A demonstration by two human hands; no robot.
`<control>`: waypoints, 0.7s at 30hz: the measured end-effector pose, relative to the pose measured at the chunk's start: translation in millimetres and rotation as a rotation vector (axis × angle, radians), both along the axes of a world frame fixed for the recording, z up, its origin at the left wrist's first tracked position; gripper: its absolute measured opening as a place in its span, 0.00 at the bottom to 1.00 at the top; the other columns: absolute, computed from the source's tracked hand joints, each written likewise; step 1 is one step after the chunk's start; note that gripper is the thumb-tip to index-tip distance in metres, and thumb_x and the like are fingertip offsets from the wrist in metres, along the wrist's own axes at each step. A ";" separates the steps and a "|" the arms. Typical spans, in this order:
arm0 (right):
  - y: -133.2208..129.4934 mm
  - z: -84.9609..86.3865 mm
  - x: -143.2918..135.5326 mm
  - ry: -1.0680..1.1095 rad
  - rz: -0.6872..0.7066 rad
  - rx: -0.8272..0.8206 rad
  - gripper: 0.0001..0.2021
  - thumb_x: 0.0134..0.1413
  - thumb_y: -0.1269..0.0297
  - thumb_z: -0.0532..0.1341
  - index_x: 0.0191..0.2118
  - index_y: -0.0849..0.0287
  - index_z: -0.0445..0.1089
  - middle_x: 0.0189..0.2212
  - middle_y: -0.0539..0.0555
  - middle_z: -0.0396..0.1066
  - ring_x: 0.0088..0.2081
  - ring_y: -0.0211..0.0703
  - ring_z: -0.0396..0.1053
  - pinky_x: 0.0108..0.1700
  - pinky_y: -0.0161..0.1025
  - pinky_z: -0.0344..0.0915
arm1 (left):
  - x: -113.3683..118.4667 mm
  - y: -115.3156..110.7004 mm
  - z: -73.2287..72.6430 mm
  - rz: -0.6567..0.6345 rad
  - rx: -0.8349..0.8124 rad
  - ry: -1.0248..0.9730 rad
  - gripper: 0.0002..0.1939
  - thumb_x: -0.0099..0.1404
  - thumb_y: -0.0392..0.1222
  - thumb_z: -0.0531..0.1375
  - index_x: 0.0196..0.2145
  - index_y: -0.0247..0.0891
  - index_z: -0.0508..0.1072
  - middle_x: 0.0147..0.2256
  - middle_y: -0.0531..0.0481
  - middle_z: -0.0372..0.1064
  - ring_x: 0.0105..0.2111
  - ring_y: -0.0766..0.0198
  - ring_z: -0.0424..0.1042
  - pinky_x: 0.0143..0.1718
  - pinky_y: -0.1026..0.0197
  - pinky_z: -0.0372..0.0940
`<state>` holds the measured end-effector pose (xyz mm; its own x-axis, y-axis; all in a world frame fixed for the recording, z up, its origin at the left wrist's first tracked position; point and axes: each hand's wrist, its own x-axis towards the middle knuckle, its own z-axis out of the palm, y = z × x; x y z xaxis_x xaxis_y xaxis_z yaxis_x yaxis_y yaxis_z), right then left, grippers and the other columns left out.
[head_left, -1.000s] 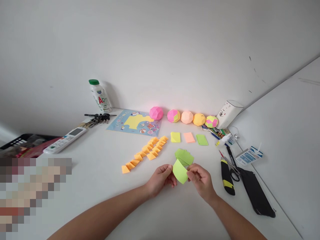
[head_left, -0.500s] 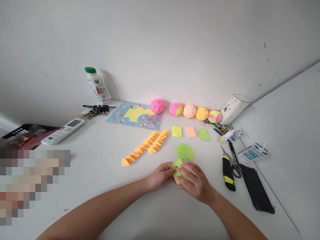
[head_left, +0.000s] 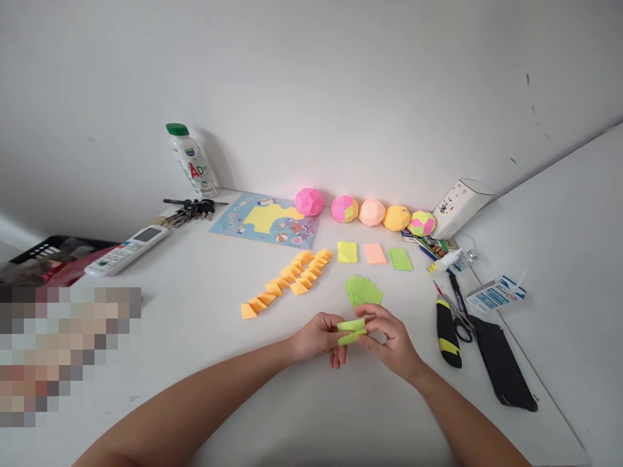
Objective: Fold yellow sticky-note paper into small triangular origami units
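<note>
Between my two hands is a green paper square (head_left: 351, 326), its edges bent inward so that two bands show. My left hand (head_left: 318, 338) pinches its left end, thumb in front and some fingers curled below. At the other end, my right hand (head_left: 389, 337) grips it between thumb and fingers. Just beyond lies a fanned pile of green paper sheets (head_left: 364, 290). Farther back sit a yellow paper stack (head_left: 347, 252), a peach paper stack (head_left: 375, 253) and a green paper stack (head_left: 401, 259). Folded orange paper pieces (head_left: 277, 285) lie in rows to the left.
Several faceted paper balls (head_left: 372, 213) line the wall beside a blue printed card (head_left: 233, 224). A white bottle (head_left: 195, 165), keys (head_left: 195, 209) and a remote (head_left: 126, 251) are left. Rightward lie a cutter (head_left: 448, 332), scissors (head_left: 463, 329), glue bottle (head_left: 445, 261) and black pouch (head_left: 503, 363).
The green paper, flatter and tilted before, is now turned sideways with its edges bent inward. My right hand has shifted from covering it to gripping its right end. The view has shifted slightly.
</note>
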<state>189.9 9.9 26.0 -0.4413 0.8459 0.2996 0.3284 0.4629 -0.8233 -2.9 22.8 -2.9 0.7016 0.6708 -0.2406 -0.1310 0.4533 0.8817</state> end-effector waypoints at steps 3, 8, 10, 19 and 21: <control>-1.8 -1.3 -2.3 0.081 -0.055 -0.209 0.05 0.51 0.66 0.62 0.27 0.59 0.68 0.32 0.54 0.69 0.35 0.42 0.68 0.37 0.37 0.66 | -0.1 -0.8 0.4 -0.001 0.044 0.069 0.18 0.54 0.54 0.61 0.24 0.33 0.67 0.13 0.57 0.64 0.11 0.73 0.59 0.14 0.69 0.56; -3.5 -3.5 -3.3 0.161 -0.159 -0.329 0.07 0.50 0.65 0.62 0.26 0.59 0.66 0.25 0.50 0.64 0.27 0.37 0.63 0.29 0.34 0.63 | 0.1 -2.1 3.4 0.025 0.078 -0.011 0.26 0.61 0.61 0.47 0.24 0.34 0.65 0.16 0.53 0.64 0.14 0.71 0.62 0.17 0.67 0.60; -3.4 -3.4 -3.7 0.171 -0.181 -0.324 0.06 0.50 0.65 0.62 0.27 0.60 0.66 0.26 0.50 0.66 0.27 0.36 0.63 0.29 0.33 0.63 | 0.7 -3.0 3.2 0.033 0.089 -0.102 0.27 0.61 0.62 0.47 0.28 0.32 0.66 0.22 0.48 0.68 0.19 0.67 0.67 0.20 0.64 0.63; -7.3 -5.6 -6.9 0.165 -0.246 -0.367 0.09 0.49 0.63 0.63 0.38 0.59 0.67 0.23 0.47 0.65 0.23 0.35 0.64 0.27 0.34 0.65 | 5.9 -5.8 -3.2 0.077 0.077 -0.054 0.18 0.57 0.52 0.60 0.31 0.32 0.67 0.26 0.46 0.72 0.20 0.67 0.70 0.21 0.64 0.65; -7.1 -6.5 -7.1 0.203 -0.252 -0.406 0.15 0.49 0.63 0.63 0.43 0.58 0.65 0.24 0.47 0.64 0.23 0.35 0.64 0.27 0.34 0.66 | 5.6 -5.9 -2.9 0.076 0.081 -0.059 0.18 0.57 0.52 0.60 0.31 0.31 0.68 0.27 0.46 0.72 0.21 0.66 0.70 0.22 0.64 0.65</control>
